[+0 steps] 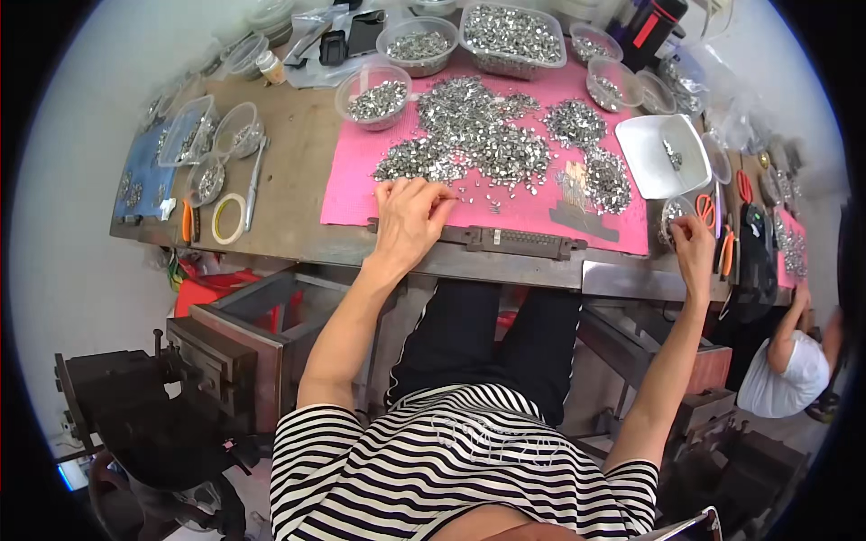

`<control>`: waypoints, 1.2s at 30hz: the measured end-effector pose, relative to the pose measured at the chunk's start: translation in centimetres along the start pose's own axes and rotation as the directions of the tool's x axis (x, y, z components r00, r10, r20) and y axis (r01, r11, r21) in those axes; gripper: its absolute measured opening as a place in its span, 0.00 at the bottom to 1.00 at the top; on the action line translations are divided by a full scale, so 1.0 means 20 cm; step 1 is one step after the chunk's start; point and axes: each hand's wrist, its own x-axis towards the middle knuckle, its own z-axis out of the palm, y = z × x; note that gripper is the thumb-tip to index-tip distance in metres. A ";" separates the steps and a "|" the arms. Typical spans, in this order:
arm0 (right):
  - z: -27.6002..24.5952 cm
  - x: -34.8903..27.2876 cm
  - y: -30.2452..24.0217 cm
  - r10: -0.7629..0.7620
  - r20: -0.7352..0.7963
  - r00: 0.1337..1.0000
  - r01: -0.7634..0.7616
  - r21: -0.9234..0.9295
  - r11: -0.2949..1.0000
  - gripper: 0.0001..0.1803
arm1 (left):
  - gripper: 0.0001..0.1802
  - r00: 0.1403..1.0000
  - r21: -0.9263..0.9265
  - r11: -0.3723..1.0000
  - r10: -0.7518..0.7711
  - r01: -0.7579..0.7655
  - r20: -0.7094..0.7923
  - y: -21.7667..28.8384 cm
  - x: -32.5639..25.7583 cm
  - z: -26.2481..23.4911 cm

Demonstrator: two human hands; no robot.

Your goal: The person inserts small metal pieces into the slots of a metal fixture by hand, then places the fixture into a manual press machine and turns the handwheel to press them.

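Note:
My left hand [410, 216] rests at the front edge of a pink mat [347, 189], thumb and forefinger pinched together; whatever is between them is too small to make out. Just beyond it spreads a large heap of small silvery metal pieces [487, 135], with a few loose ones by the fingertips. To the right, my right hand [693, 245] reaches over the rim of a small transparent tub [667, 236] holding similar pieces. Its fingers are bent closed, and their contents are hidden. Between my hands, a dark metal bar fixture [523, 242] lies along the table's front edge.
Transparent tubs of metal pieces [512, 41] line the back. A white tray [642, 153] stands right, near orange-handled scissors [705, 209]. At left are a tape roll [229, 219], a knife [256, 185] and orange-handled pliers [188, 221]. Another person [785, 370] works far right.

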 end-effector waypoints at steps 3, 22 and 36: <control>0.02 -0.01 0.05 -0.072 -0.102 0.992 0.076 0.032 0.997 0.07 | 0.05 0.996 0.065 0.995 0.077 -0.074 -0.047 0.00 0.02 0.02; 0.02 -0.15 -0.28 0.004 -0.134 0.991 0.035 0.286 0.957 0.05 | 0.03 0.996 0.105 0.991 0.086 -0.085 -0.009 -0.01 0.06 0.05; 0.38 -0.29 -0.41 -0.154 -0.074 0.985 0.170 0.361 0.917 0.06 | 0.05 0.981 -0.185 0.963 0.191 -0.195 -0.043 0.17 -0.03 0.09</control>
